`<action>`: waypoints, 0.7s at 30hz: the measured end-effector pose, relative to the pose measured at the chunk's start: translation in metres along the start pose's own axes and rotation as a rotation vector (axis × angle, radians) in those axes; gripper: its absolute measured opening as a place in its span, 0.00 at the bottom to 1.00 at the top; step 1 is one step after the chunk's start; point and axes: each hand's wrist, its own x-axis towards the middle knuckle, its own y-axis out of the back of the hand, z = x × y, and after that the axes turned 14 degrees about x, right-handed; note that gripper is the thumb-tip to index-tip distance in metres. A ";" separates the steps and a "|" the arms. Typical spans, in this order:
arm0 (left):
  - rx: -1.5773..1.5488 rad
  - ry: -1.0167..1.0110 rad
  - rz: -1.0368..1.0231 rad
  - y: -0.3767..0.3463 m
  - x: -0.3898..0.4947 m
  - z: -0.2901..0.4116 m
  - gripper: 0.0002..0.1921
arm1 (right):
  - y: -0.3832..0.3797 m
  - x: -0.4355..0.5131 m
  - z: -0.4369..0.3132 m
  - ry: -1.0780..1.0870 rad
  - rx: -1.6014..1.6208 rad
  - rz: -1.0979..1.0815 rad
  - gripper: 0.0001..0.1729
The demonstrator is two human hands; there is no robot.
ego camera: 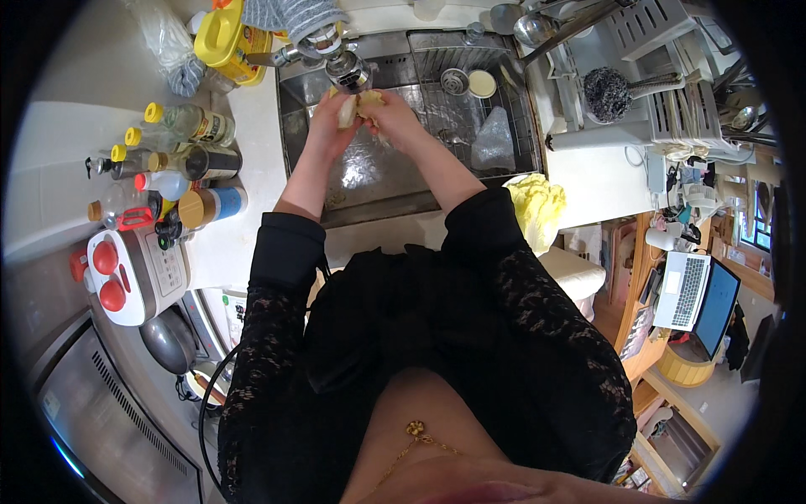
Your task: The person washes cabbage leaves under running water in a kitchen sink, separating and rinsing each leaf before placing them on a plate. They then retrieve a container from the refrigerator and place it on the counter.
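Both hands are over the stainless steel sink (403,201), right below the faucet (348,70). My left hand (330,123) grips a pale yellow leaf piece (348,112), which looks like napa cabbage. My right hand (398,120) has its fingers on a yellow, frilled part of leaf (370,99). Whether this is one leaf or two is unclear, as the fingers and faucet hide part of it. A head of napa cabbage (538,208) rests at the sink's right front corner, beside my right forearm.
A wire rack (459,57) in the sink's right side holds a metal strainer (454,81), a round pale lid (482,84) and a clear textured plastic piece (494,142). Bottles (195,123) line the left counter near a rice cooker (141,271). Utensil holders (683,113) stand right.
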 end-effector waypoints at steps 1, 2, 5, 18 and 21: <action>-0.032 0.033 0.000 0.003 0.001 -0.001 0.12 | -0.001 0.000 0.000 0.006 -0.041 -0.004 0.10; -0.071 0.030 -0.059 0.006 0.003 -0.002 0.12 | -0.002 0.000 0.000 0.008 -0.083 0.000 0.10; -0.116 0.015 -0.084 0.011 0.007 -0.006 0.12 | -0.005 0.003 0.005 0.035 -0.096 0.022 0.09; 0.190 -0.012 0.188 -0.012 -0.016 0.023 0.12 | -0.004 0.011 0.015 0.360 0.054 0.242 0.07; 0.286 -0.142 0.304 -0.017 -0.015 0.014 0.16 | -0.010 0.006 0.017 0.521 -0.377 0.281 0.08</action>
